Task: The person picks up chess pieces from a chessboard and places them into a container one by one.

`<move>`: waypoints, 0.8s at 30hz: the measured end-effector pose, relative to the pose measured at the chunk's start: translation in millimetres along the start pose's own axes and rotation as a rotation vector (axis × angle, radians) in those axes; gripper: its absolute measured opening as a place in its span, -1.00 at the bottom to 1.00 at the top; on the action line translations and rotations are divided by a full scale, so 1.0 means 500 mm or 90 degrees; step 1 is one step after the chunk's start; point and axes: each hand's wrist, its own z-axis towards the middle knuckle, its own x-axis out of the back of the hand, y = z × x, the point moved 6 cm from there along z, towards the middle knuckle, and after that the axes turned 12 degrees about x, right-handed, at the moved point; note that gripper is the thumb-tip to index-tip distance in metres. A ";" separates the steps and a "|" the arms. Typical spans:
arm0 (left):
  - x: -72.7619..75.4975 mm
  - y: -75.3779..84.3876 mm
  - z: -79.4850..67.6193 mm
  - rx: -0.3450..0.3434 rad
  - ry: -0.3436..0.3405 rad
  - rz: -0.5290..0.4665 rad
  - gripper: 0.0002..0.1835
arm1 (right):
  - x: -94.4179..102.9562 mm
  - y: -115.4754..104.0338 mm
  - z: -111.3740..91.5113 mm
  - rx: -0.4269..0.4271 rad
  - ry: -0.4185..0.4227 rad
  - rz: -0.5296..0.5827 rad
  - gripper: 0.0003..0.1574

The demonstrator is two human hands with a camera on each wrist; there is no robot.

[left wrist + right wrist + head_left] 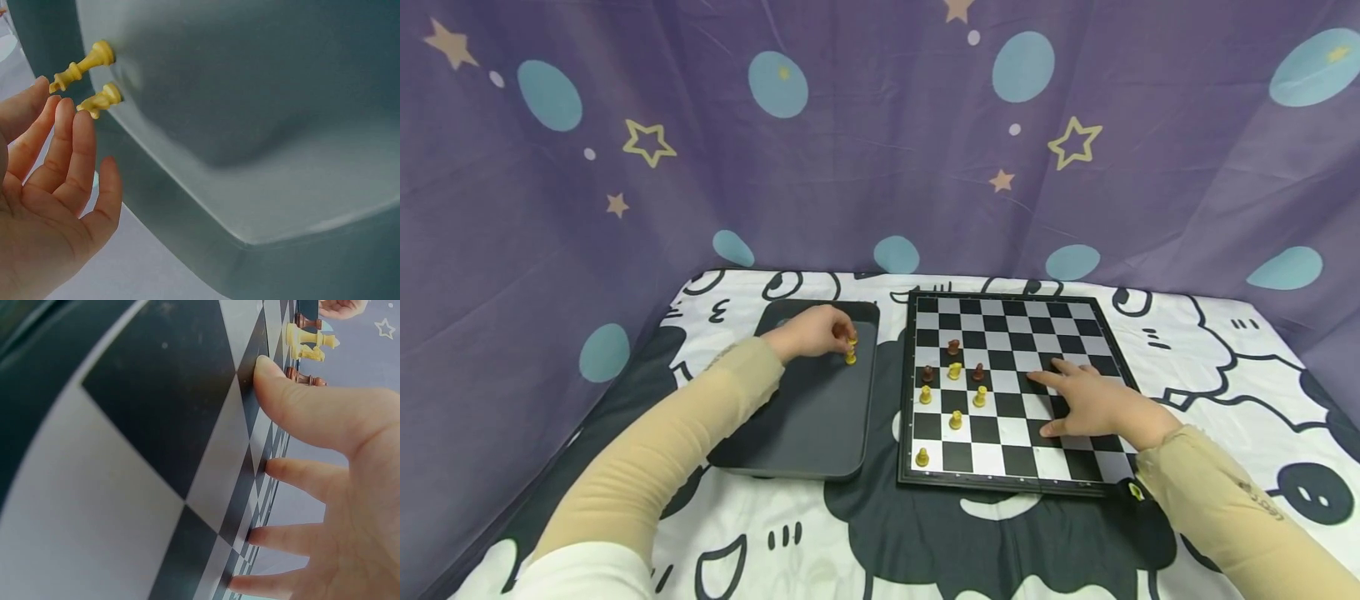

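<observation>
My left hand (pixel 820 332) is over the right side of a dark grey tray (pixel 805 425). In the left wrist view its thumb and fingertips pinch the top of a tall yellow chess piece (pixel 84 65), whose base is at the tray's surface. Close beside it stands a shorter yellow piece (pixel 103 99), near the other fingertips. My right hand (pixel 1093 404) rests on the right part of the chessboard (pixel 1018 460), fingers spread and fingertips touching the squares. Nothing is in its grasp.
Several yellow pieces, such as a pawn (pixel 922 457), and a few dark brown pieces (pixel 953 347) stand on the board's left half. Tray and board lie side by side on a patterned cloth (pixel 790 533). A purple curtain (pixel 880 167) hangs behind.
</observation>
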 end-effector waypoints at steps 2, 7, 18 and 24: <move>0.005 0.004 -0.003 -0.001 0.001 -0.010 -0.81 | -0.001 0.000 0.000 -0.003 0.002 0.000 0.11; 0.011 0.010 -0.005 0.011 -0.005 -0.047 -0.78 | -0.001 0.001 0.002 -0.004 0.011 -0.003 0.11; 0.016 0.027 -0.014 0.003 -0.006 -0.078 -0.75 | -0.002 0.000 0.004 -0.002 0.006 -0.007 0.11; 0.020 0.047 -0.016 -0.026 0.001 -0.091 -0.76 | -0.002 0.000 0.002 0.004 -0.002 -0.006 0.11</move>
